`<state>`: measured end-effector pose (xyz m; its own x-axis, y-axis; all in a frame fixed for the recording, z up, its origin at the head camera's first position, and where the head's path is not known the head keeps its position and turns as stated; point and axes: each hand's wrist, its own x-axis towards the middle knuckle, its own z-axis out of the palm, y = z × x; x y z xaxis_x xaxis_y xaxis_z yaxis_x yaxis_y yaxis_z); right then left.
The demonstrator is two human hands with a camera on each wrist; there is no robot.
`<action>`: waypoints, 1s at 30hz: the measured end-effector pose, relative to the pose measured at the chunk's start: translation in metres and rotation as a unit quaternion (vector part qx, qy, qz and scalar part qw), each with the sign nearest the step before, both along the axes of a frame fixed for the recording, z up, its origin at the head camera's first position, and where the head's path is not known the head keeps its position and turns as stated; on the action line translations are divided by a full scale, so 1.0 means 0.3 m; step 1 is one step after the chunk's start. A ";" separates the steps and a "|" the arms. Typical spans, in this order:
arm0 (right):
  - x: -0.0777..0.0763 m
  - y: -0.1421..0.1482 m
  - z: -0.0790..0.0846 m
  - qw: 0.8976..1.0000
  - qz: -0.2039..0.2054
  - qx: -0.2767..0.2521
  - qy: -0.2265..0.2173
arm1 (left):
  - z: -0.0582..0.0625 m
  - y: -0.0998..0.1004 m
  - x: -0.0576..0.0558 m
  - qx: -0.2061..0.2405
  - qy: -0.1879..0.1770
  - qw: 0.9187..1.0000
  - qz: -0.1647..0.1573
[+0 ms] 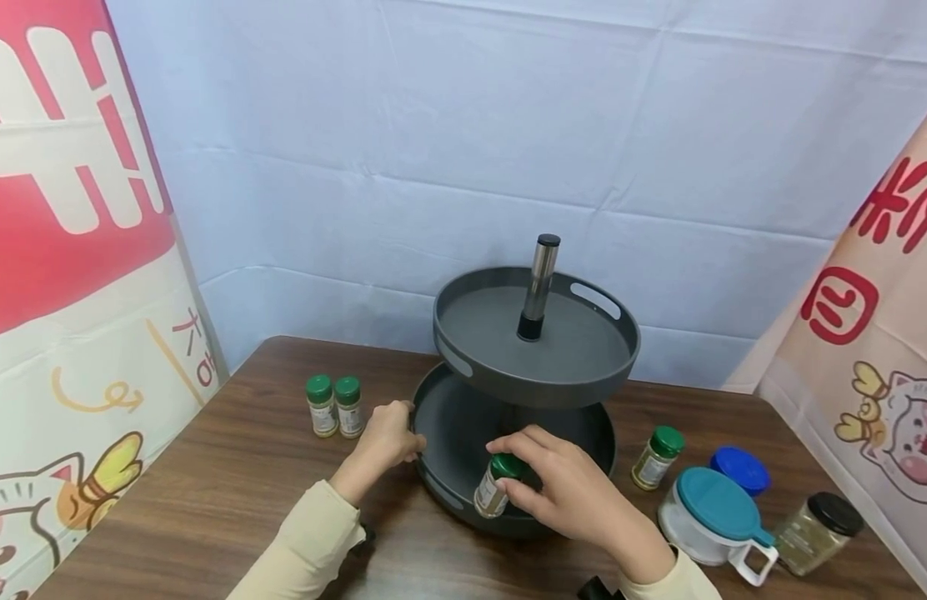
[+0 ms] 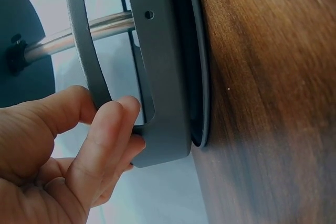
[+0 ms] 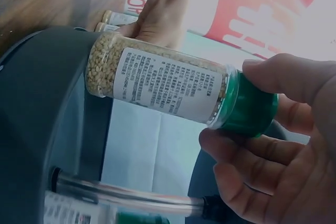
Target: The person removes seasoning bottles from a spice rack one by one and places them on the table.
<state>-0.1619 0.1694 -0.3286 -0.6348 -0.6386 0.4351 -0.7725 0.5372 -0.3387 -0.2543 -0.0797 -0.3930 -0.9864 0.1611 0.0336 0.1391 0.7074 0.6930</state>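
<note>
My right hand (image 1: pixel 561 492) pinches the green cap of a clear spice jar (image 1: pixel 491 495), held tilted over the front rim of the lower tray. Pale sesame-like seeds and a white printed label show on this jar (image 3: pixel 157 80) in the right wrist view. My left hand (image 1: pixel 384 442) grips the left rim of the two-tier round tray stand's lower tray (image 1: pixel 452 421). Close up in the left wrist view, the fingers (image 2: pixel 105 129) curl at the handle cutout in the wall. The grey upper tray (image 1: pixel 501 333) has a metal post (image 1: pixel 540 279) through its middle.
Two green-capped jars (image 1: pixel 349 408) stand on the wooden table (image 1: pixel 231 467) at left. To the right are another green-capped jar (image 1: pixel 657 458), a teal-lidded container (image 1: pixel 714 517) with a handle, a blue lid (image 1: pixel 741 469) and a black-capped jar (image 1: pixel 818 533). Cloth (image 1: pixel 403 167) hangs behind.
</note>
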 end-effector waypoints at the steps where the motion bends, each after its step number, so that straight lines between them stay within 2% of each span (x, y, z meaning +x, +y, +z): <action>1: 0.006 0.006 -0.001 1.000 0.003 -0.004 0.003 | 0.000 0.000 0.000 0.000 0.000 1.000 0.001; 7: 0.041 0.041 -0.005 0.999 0.028 -0.028 0.006 | -0.005 -0.005 0.001 0.001 0.001 1.000 0.001; 13: 0.061 0.032 -0.018 0.996 0.081 -0.047 -0.013 | -0.006 -0.005 0.003 0.006 -0.004 1.000 0.005; 18: 0.068 0.001 -0.037 0.994 0.105 -0.039 -0.019 | -0.006 -0.003 0.002 0.011 -0.006 1.000 0.006; 26: 0.069 -0.046 -0.085 0.990 0.120 -0.005 -0.068 | -0.004 0.003 0.009 0.002 0.001 1.000 0.006; 30: 0.065 -0.061 -0.106 0.990 0.126 0.006 -0.063 | -0.001 0.005 0.007 0.002 0.004 1.000 0.004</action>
<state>-0.1424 0.1513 -0.3603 -0.5034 -0.7883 0.3537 -0.8345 0.3374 -0.4357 -0.2523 -0.0781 -0.3932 -0.9874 0.1524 0.0428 0.1391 0.7060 0.6944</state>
